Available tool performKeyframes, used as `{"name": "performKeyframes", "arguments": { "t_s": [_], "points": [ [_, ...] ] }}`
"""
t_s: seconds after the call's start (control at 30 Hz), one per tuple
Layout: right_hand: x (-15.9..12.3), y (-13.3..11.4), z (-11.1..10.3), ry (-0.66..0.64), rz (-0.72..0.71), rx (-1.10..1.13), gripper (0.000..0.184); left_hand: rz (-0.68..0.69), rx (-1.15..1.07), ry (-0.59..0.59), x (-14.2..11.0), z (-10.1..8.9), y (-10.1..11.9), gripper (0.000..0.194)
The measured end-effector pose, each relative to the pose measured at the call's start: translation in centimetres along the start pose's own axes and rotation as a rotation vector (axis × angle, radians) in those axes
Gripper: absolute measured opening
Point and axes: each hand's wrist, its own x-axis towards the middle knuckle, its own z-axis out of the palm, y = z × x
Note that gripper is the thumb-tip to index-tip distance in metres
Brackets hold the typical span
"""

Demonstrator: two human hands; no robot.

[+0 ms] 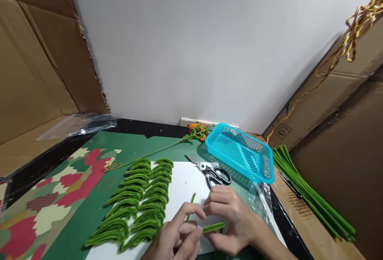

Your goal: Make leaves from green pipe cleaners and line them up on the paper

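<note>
My left hand [179,234] is closed in a pinch on a short green pipe cleaner [214,227], which lies crosswise between both hands. My right hand [231,217] curls over the same piece, its fingertips near those of the left. A thin green strand [192,203] sticks up behind the left fingers; whether it joins the held piece is hidden. To the left, two columns of curved, bent green pipe cleaner pieces [155,191] lie on a white sheet [179,176]. Beyond my right hand, scissors [209,169] rest partly opened on the sheet's far edge.
A turquoise plastic basket [211,145] stands behind the scissors. An orange flower on a green stem [167,146] lies at the back. Long green pipe cleaners [317,196] and a dark slender tool [289,184] are at right. Cardboard walls [36,52] flank the green mat [104,144].
</note>
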Motion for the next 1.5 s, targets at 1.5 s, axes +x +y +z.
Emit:
{"name": "performKeyframes", "arguments": {
  "t_s": [1.5],
  "points": [
    [0.3,-3.5,1.0,0.249,0.144,0.011,0.024,-0.098,-0.037,0.114,-0.1,0.4,0.7,0.044]
  ]
}}
